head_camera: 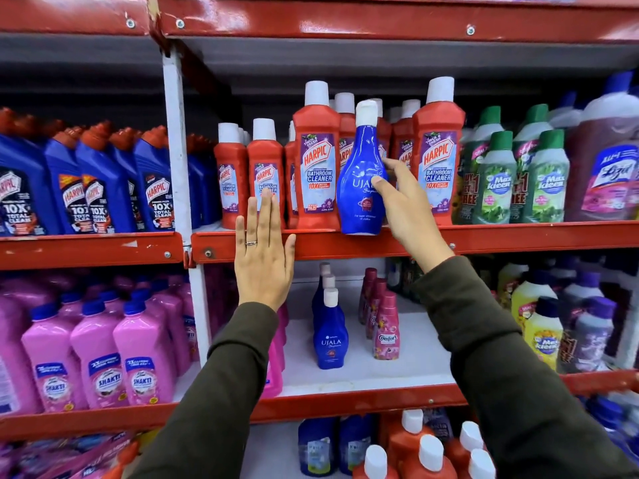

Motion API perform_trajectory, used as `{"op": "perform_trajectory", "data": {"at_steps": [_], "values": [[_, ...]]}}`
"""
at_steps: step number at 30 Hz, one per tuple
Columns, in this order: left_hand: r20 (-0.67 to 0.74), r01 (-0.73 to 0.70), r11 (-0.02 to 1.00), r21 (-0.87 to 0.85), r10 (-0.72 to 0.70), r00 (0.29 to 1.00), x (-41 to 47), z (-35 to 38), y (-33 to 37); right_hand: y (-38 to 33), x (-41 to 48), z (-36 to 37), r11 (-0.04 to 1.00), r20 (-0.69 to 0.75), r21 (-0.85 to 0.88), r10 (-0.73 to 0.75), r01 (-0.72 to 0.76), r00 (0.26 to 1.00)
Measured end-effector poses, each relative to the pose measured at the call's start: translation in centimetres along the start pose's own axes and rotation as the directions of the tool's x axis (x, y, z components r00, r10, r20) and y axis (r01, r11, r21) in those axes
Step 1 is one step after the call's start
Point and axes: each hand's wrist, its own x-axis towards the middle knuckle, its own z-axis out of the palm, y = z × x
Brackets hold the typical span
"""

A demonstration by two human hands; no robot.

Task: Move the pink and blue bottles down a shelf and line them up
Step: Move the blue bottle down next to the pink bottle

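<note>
A blue Ujala bottle (359,174) with a white cap stands slightly tilted at the front edge of the upper shelf (501,238), among red Harpic bottles. My right hand (403,198) grips its right side with thumb and fingers. My left hand (264,250) is flat and open, fingers up, in front of the shelf edge and holds nothing. One shelf down, a row of blue Ujala bottles (330,333) runs front to back on the white shelf board (397,371). Beside it on the right stands a row of pink Comfort bottles (385,326).
Red Harpic bathroom cleaner bottles (316,160) crowd the upper shelf around the blue bottle. Green Max Kleen bottles (518,174) stand to the right, blue Harpic bottles (86,181) to the left. Pink Shakti bottles (96,350) fill the lower left bay. A white upright post (179,160) divides the bays.
</note>
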Motion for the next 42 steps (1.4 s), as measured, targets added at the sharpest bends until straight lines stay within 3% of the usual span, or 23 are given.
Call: {"op": "perform_trajectory", "data": {"at_steps": [8,16,22,33,42], "values": [[-0.059,-0.005,0.997,-0.078,0.000,0.998,-4.1,-0.2,0.4,2.6,-7.0,0.8,0.999,0.017,0.036,0.007,-0.007,1.000],[0.039,0.068,0.993,-0.099,-0.064,0.997,-11.3,1.1,-0.2,8.7,-15.1,3.0,0.999,0.079,0.004,0.040,-0.041,0.996],[0.159,0.064,0.993,-0.097,-0.048,0.986,-17.6,2.4,-1.3,13.6,-19.8,4.4,0.988,0.172,-0.012,0.156,-0.156,0.973],[0.271,0.062,0.997,-0.045,-0.047,0.962,-24.1,5.1,-2.5,19.0,-20.9,6.6,0.956,0.247,-0.148,0.285,-0.255,0.926],[0.266,0.044,0.998,-0.035,-0.033,0.963,-24.1,5.2,-2.4,20.4,-21.0,6.9,0.946,0.248,-0.109,0.324,-0.306,0.913]]}}
